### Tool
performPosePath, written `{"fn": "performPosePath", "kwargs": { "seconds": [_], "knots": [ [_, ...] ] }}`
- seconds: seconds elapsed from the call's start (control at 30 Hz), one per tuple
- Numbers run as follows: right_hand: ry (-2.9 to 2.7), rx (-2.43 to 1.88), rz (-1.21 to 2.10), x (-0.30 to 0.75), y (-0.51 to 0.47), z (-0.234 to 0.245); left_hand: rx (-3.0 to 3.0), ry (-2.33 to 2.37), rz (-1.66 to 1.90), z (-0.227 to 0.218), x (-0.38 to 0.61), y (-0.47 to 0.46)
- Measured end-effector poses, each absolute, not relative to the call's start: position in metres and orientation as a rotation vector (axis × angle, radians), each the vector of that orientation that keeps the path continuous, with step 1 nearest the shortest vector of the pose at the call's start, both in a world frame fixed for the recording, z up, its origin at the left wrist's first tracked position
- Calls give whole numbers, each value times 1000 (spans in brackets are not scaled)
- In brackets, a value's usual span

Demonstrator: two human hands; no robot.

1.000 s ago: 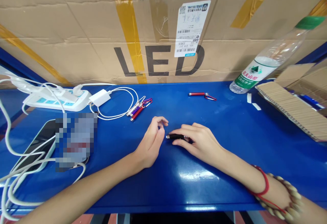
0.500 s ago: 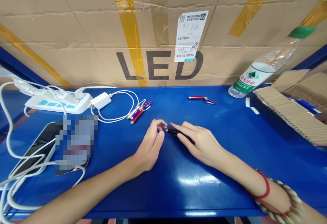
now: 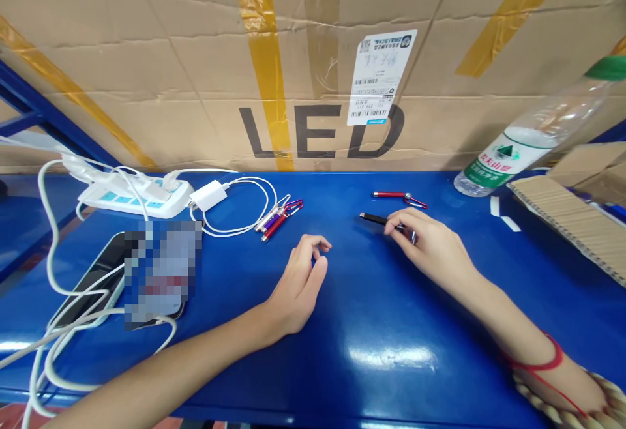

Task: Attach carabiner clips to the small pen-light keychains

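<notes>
My right hand (image 3: 435, 240) pinches a black keychain flashlight (image 3: 372, 218) between thumb and fingers, its metal tip pointing left. Part of its clip shows below my fingers. Just behind it on the blue table (image 3: 342, 370) lies a red keychain flashlight (image 3: 388, 194) with a red carabiner. My left hand (image 3: 303, 279) rests on the table with fingers curved, a gap between thumb and fingertips and nothing in it. Beyond that hand, silver, purple and red keychain flashlights (image 3: 274, 223) lie side by side with their carabiners.
To the left are a white power strip (image 3: 176, 202), a white adapter (image 3: 209, 195), tangled cables and two phones (image 3: 92, 279). At the right stand a tilted-looking water bottle (image 3: 508, 155) and an open cardboard box (image 3: 562, 220). A large carton (image 3: 205, 57) backs the table.
My right hand has moved right and away from me with the black flashlight, leaving my left hand. The left hand keeps nearly the same pose. The view has shifted slightly.
</notes>
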State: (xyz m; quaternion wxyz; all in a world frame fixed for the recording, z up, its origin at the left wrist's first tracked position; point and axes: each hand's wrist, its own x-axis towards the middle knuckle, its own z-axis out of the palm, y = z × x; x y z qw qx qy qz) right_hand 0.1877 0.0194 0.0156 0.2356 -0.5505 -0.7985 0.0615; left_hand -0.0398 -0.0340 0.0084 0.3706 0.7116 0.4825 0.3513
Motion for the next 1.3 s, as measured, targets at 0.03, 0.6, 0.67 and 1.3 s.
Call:
{"fn": "performPosePath", "kwargs": {
  "seconds": [0.03, 0.6, 0.67, 1.3],
  "knots": [
    [-2186, -1507, 174, 188, 21, 14, 1828, 1237, 897, 8, -40, -34],
    [-2147, -1415, 75, 209, 44, -12, 1845, 1229, 873, 8, -39, -34],
    [-2162, -1467, 18, 210, 44, -13, 1849, 1226, 876, 8, -39, -34],
    [-2156, -1646, -366, 215, 44, -15, 2240, 1560, 776, 3, -39, -33]
  ]
}}
